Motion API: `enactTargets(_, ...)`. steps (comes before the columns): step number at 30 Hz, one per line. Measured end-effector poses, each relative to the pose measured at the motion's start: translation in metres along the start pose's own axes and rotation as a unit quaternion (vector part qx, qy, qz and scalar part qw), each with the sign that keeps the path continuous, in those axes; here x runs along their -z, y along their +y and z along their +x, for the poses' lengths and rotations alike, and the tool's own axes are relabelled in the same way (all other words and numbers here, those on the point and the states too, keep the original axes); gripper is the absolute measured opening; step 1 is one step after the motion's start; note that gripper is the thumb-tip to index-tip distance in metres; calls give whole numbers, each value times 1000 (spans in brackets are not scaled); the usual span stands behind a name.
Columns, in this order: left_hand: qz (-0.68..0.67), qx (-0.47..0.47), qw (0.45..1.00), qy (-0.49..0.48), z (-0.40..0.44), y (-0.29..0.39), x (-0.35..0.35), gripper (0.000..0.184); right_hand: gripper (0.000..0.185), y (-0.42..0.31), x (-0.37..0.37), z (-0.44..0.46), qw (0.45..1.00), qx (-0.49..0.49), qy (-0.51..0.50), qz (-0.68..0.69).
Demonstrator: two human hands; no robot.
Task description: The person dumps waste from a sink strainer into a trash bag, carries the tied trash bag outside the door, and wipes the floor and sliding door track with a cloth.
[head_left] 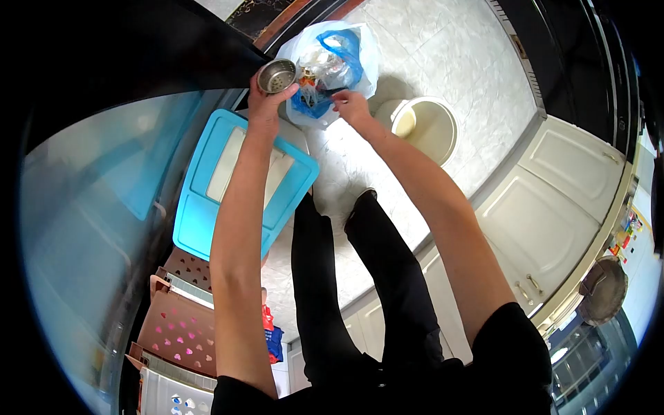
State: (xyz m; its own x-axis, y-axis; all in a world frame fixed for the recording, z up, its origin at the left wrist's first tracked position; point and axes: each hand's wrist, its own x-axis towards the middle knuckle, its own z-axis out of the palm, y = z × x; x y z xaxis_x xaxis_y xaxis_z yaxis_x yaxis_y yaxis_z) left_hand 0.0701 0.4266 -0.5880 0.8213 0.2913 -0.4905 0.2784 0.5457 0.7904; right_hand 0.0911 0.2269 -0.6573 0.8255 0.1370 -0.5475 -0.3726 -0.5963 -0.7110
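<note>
My left hand (263, 109) grips a round metal sink strainer (277, 76), its perforated bottom visible, at the left edge of a white bin liner (370, 59). Inside the liner lie a blue plastic bag (351, 50), clear crumpled plastic (330, 69) and colourful scraps. Over the liner's lower right side is my right hand (351, 107), its fingers pinched together. A small dark shape shows by those fingertips, too unclear to name.
A white bucket (449, 135) stands on the tiled floor to the right. A turquoise-lidded box (190, 225) sits on the left, above pink storage drawers (176, 332). White cabinets (539, 214) line the right side, with a dark pan (603, 290) on the counter.
</note>
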Motion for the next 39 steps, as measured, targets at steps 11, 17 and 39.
enactTargets(11, 81, 247, 964, -46, -12, -1, -16, 68, 22, -10, -49, -30, 996, 67, -8, -55)
enactTargets(17, 52, 153, 985, -58, -12, -2, -14, 62, 27, 11, -33, -90, 991, 43, 118, 40)
enactTargets(39, 282, 54, 941, -180, -108, -18, -74, 78, 22, 165, 94, -146, 590, -413, 397, 569)
